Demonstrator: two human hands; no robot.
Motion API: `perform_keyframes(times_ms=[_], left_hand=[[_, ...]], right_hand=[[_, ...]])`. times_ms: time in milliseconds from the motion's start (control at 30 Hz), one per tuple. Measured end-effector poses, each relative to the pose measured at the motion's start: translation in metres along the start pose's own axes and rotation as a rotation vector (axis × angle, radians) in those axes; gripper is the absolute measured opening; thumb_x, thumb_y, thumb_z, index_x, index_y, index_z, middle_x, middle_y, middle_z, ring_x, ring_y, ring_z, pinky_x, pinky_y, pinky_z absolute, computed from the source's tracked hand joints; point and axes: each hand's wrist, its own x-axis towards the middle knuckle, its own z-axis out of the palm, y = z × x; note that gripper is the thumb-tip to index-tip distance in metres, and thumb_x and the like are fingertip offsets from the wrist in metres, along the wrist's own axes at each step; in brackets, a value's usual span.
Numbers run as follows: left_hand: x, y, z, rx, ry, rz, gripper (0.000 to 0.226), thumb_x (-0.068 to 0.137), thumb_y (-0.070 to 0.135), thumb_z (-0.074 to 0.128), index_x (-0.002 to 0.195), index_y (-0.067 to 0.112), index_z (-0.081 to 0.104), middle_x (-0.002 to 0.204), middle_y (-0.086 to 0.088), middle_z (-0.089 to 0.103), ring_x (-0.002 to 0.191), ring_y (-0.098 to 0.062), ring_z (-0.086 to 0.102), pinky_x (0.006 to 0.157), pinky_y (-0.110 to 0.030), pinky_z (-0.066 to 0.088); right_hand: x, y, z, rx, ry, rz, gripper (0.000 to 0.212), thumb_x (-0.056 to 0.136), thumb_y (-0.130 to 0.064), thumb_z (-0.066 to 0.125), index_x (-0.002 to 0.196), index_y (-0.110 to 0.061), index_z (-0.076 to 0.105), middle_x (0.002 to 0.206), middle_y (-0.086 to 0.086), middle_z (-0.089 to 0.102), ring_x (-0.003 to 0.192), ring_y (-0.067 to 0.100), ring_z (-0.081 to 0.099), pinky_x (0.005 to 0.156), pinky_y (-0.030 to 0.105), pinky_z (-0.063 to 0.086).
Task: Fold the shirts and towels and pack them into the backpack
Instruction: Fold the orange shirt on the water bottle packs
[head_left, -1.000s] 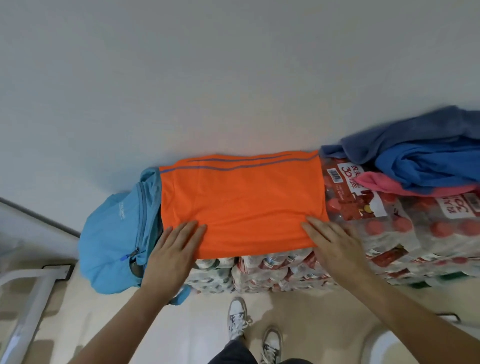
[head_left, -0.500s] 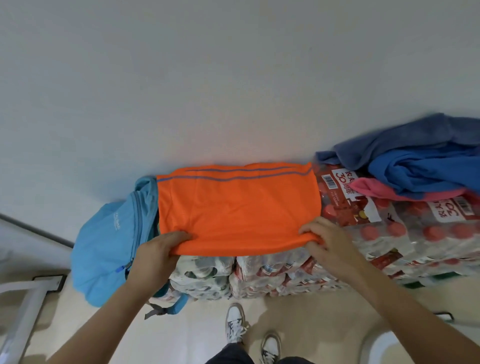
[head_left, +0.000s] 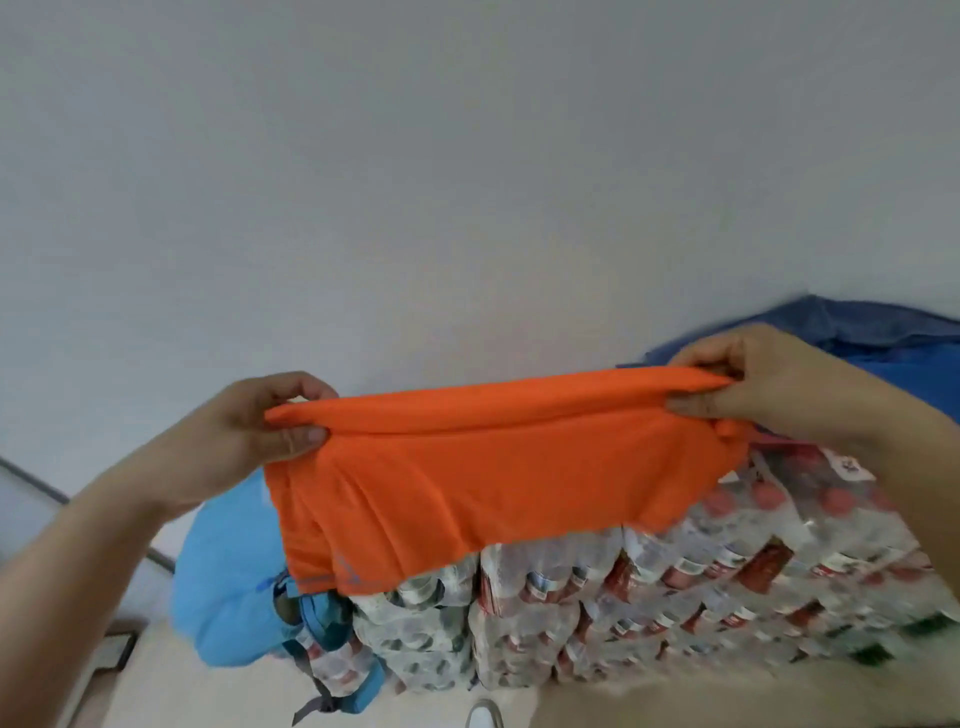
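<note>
Plain grey-white wall (head_left: 467, 182) is filling the space behind everything. Against it, stacked packs of red-capped drink bottles wrapped in clear plastic (head_left: 675, 582) are making a surface.

A person is standing in front and holding a folded orange shirt of smooth cloth (head_left: 493, 478) up in the air. The left hand (head_left: 249, 431) is pinching the shirt's top left corner. Its thumb is in front and its fingers are curled behind, so its grip is clamped on the shirt. The right hand (head_left: 769, 384) is pinching the top right corner, and its grip is clamped on the shirt too.

The shirt is hanging down between the two hands, in front of the packs. I cannot tell if it is touching them.

A light blue fabric backpack (head_left: 228, 587) is sitting at the left end of the packs, below the left hand. The shirt is hiding part of it. Crumpled blue cloths (head_left: 883, 322) are lying on the packs behind the right hand. A white shoe toe (head_left: 485, 714) is showing on the pale floor (head_left: 208, 691).
</note>
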Motion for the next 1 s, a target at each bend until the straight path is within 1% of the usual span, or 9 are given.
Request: perform_keyframes(times_ms=[200, 300, 433, 500, 567, 667, 733, 800, 1000], left_hand=[[0.025, 0.018, -0.006, -0.438, 0.172, 0.001, 0.039, 0.066, 0.014, 0.068, 0.104, 0.008, 0.06, 0.078, -0.007, 0.064, 0.065, -0.013, 0.063, 0.057, -0.018, 0.053], [0.06, -0.02, 0.007, -0.475, 0.282, -0.107, 0.027, 0.081, -0.001, 0.059, 0.106, 0.011, 0.059, 0.08, -0.007, 0.065, 0.064, -0.013, 0.063, 0.058, -0.021, 0.055], [0.132, -0.111, 0.027, -0.178, 0.572, -0.313, 0.02, 0.091, 0.004, 0.058, 0.11, 0.011, 0.056, 0.091, -0.017, 0.065, 0.069, -0.024, 0.06, 0.067, -0.035, 0.051], [0.157, -0.145, 0.038, 0.055, 0.674, -0.371, 0.022, 0.09, 0.012, 0.06, 0.11, 0.007, 0.054, 0.088, -0.015, 0.064, 0.072, -0.027, 0.06, 0.066, -0.032, 0.046], [0.166, -0.161, 0.044, 0.196, 0.727, -0.354, 0.026, 0.089, 0.016, 0.061, 0.111, 0.005, 0.053, 0.083, -0.007, 0.061, 0.076, -0.028, 0.06, 0.068, -0.03, 0.04], [0.156, -0.161, 0.046, 0.345, 0.826, -0.273, 0.023, 0.086, 0.017, 0.063, 0.106, 0.008, 0.057, 0.09, -0.011, 0.062, 0.084, -0.029, 0.058, 0.073, -0.033, 0.04], [0.143, -0.159, 0.049, 0.492, 0.762, -0.23, 0.014, 0.085, 0.02, 0.065, 0.097, 0.011, 0.066, 0.089, -0.009, 0.065, 0.085, -0.027, 0.06, 0.071, -0.031, 0.038], [0.136, -0.162, 0.053, 0.564, 0.642, -0.265, 0.02, 0.085, 0.03, 0.066, 0.098, 0.015, 0.069, 0.091, -0.005, 0.069, 0.086, -0.025, 0.063, 0.07, -0.03, 0.041], [0.164, -0.162, 0.05, 0.546, 0.592, -0.449, 0.038, 0.083, 0.038, 0.068, 0.105, 0.008, 0.067, 0.106, -0.012, 0.069, 0.103, -0.031, 0.062, 0.082, -0.035, 0.045]], right_hand=[[0.038, -0.008, -0.042, 0.206, -0.027, 0.054, 0.023, 0.065, -0.025, 0.076, 0.084, -0.013, 0.074, 0.083, 0.015, 0.072, 0.071, 0.025, 0.064, 0.073, 0.038, 0.053], [0.087, 0.021, -0.024, 0.217, -0.038, 0.193, 0.021, 0.071, -0.018, 0.077, 0.087, -0.006, 0.071, 0.072, 0.013, 0.065, 0.063, 0.021, 0.055, 0.06, 0.03, 0.046], [0.166, 0.082, 0.042, 0.076, 0.11, 0.389, 0.005, 0.082, -0.005, 0.071, 0.082, -0.006, 0.066, 0.062, 0.008, 0.057, 0.046, 0.013, 0.051, 0.043, 0.021, 0.043], [0.199, 0.112, 0.078, -0.031, 0.25, 0.384, 0.003, 0.08, -0.006, 0.068, 0.083, -0.006, 0.068, 0.074, 0.013, 0.065, 0.067, 0.025, 0.063, 0.061, 0.031, 0.05], [0.215, 0.13, 0.102, -0.187, 0.347, 0.339, 0.024, 0.08, -0.011, 0.066, 0.102, -0.004, 0.068, 0.1, 0.018, 0.068, 0.096, 0.033, 0.064, 0.085, 0.036, 0.049], [0.199, 0.135, 0.114, -0.337, 0.503, 0.22, 0.041, 0.081, -0.016, 0.066, 0.12, -0.007, 0.057, 0.115, 0.021, 0.06, 0.108, 0.038, 0.054, 0.092, 0.042, 0.044], [0.179, 0.136, 0.114, -0.386, 0.541, 0.204, 0.032, 0.086, -0.019, 0.063, 0.116, -0.009, 0.058, 0.108, 0.016, 0.062, 0.102, 0.035, 0.056, 0.081, 0.039, 0.045], [0.169, 0.141, 0.113, -0.416, 0.412, 0.285, 0.018, 0.089, -0.024, 0.059, 0.1, -0.01, 0.062, 0.09, 0.009, 0.064, 0.087, 0.029, 0.06, 0.065, 0.031, 0.039], [0.19, 0.151, 0.115, -0.562, 0.323, 0.327, 0.021, 0.088, -0.031, 0.059, 0.085, -0.012, 0.069, 0.081, 0.007, 0.068, 0.073, 0.023, 0.06, 0.058, 0.027, 0.035]])
